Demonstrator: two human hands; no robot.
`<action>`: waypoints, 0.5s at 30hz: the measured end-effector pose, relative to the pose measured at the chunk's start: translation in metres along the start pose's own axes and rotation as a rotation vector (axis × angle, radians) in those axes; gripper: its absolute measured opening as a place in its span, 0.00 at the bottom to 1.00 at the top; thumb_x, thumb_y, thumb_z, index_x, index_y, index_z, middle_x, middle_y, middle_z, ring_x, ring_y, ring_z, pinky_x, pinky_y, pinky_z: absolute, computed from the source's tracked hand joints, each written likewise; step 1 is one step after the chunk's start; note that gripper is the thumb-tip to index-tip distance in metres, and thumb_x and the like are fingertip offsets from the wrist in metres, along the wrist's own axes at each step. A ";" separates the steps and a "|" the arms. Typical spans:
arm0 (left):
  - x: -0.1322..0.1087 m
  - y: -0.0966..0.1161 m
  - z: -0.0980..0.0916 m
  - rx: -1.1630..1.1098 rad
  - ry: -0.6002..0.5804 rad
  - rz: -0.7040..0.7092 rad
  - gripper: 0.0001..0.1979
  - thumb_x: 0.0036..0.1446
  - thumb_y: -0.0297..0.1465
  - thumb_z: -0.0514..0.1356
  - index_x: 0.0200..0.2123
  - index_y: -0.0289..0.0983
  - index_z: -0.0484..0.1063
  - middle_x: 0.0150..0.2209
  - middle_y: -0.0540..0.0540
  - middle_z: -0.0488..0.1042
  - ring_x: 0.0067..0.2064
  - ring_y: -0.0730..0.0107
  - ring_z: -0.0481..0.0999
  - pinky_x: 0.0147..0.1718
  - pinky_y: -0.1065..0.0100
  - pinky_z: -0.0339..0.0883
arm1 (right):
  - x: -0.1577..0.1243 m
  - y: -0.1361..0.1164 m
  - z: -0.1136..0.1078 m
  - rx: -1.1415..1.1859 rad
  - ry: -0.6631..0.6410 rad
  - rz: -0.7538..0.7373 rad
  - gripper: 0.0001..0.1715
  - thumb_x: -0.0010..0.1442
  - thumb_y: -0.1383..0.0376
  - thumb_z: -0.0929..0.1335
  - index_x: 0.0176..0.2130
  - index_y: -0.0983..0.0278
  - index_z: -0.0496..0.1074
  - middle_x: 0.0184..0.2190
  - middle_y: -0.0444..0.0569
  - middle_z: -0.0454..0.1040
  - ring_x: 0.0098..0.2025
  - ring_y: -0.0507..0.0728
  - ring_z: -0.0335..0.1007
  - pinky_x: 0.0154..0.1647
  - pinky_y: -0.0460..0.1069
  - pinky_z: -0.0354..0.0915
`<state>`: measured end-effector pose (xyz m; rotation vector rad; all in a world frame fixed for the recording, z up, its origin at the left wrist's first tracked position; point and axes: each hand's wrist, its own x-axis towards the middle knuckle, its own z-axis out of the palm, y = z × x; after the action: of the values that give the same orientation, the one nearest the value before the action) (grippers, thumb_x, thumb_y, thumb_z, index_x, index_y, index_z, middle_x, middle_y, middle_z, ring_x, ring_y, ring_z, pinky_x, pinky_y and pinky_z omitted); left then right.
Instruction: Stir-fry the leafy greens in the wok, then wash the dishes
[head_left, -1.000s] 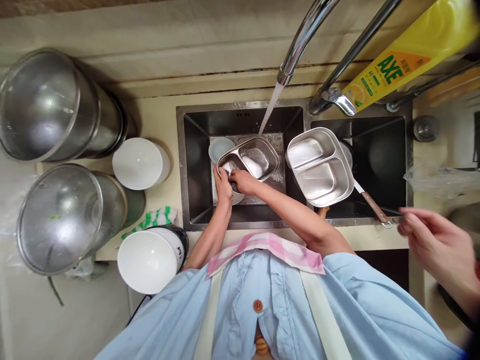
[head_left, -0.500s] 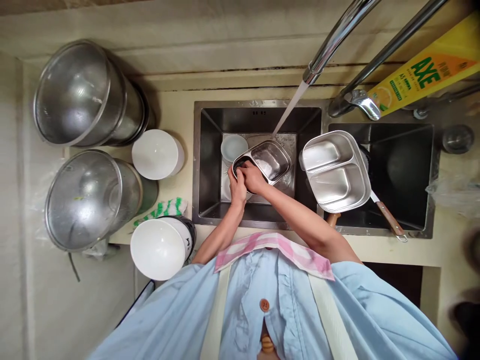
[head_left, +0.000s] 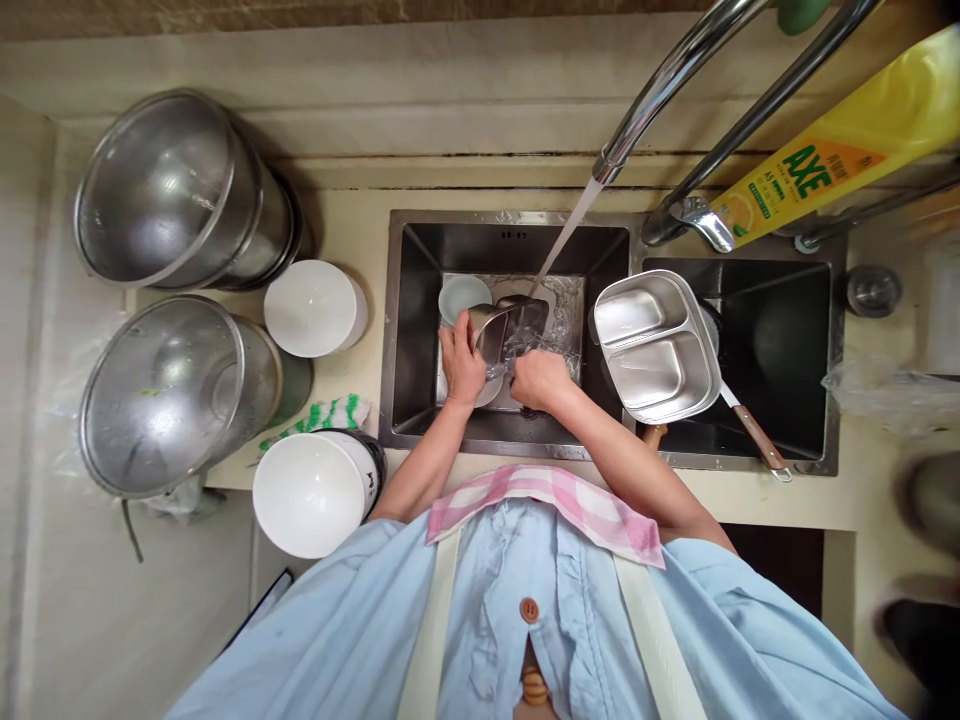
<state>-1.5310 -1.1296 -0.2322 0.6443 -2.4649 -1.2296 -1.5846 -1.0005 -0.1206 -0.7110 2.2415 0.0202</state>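
Note:
In the left sink basin, my left hand grips the left end of a metal container, which is tipped on its side with water spilling from it. Just to the right, my right hand is closed low over the basin; a dark scrubber shows partly beneath it. Water runs from the faucet onto the far end of the container. A pale bowl lies behind my left hand, and another dish is partly hidden under the container.
Across the right basin sit a divided metal tray and a wooden-handled utensil. Metal bowls, white bowls and a green-striped cloth stand left. A yellow bottle is at the back right.
The container has gone from lying upright to tipped, with water pouring out. My right hand has come out of it and moved right, apart from my left hand. The view has shifted slightly.

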 end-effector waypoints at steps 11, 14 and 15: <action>0.016 -0.001 -0.037 0.062 0.367 0.132 0.26 0.55 0.23 0.55 0.58 0.33 0.70 0.51 0.33 0.67 0.58 0.51 0.67 0.59 0.54 0.61 | -0.127 0.096 -0.002 0.591 0.643 0.059 0.26 0.62 0.49 0.64 0.20 0.62 0.64 0.21 0.44 0.67 0.25 0.51 0.60 0.31 0.47 0.56; 0.023 0.006 -0.042 -0.046 0.509 0.054 0.31 0.55 0.23 0.55 0.64 0.32 0.63 0.57 0.32 0.64 0.63 0.52 0.63 0.62 0.55 0.58 | -0.157 0.123 0.005 0.564 0.694 0.319 0.20 0.59 0.49 0.67 0.27 0.62 0.70 0.24 0.46 0.72 0.27 0.54 0.65 0.35 0.49 0.58; 0.025 0.008 -0.041 -0.103 0.536 0.013 0.33 0.55 0.23 0.54 0.65 0.33 0.60 0.60 0.32 0.63 0.65 0.53 0.62 0.64 0.56 0.57 | -0.165 0.134 0.007 0.514 0.668 0.441 0.20 0.58 0.48 0.67 0.28 0.61 0.70 0.25 0.47 0.73 0.28 0.55 0.66 0.36 0.50 0.58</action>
<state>-1.5351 -1.1658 -0.1994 0.8049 -1.9477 -1.0078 -1.5559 -0.8054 -0.0404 0.0917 2.8152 -0.6361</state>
